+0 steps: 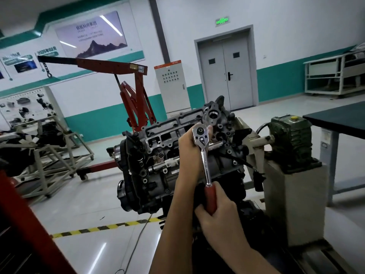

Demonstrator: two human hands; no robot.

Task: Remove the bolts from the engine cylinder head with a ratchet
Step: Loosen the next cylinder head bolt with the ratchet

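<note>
From the head camera, the ratchet [203, 153] stands nearly upright in front of the engine [158, 155], its chrome end level with the cylinder head [167, 129] on top. The left hand [188, 153] curls its fingers around that chrome end. The right hand [219, 212] is clenched around the red handle below. Whether the tool meets a bolt is hidden. A red crane [136, 99] stands behind.

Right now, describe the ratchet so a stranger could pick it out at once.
Find the dark engine mid-frame, in front of the red hoist. At its right end, the left hand holds a tool's round head and the right hand grips its handle. That ratchet alone pairs a bright chrome shaft with a red grip.
</note>
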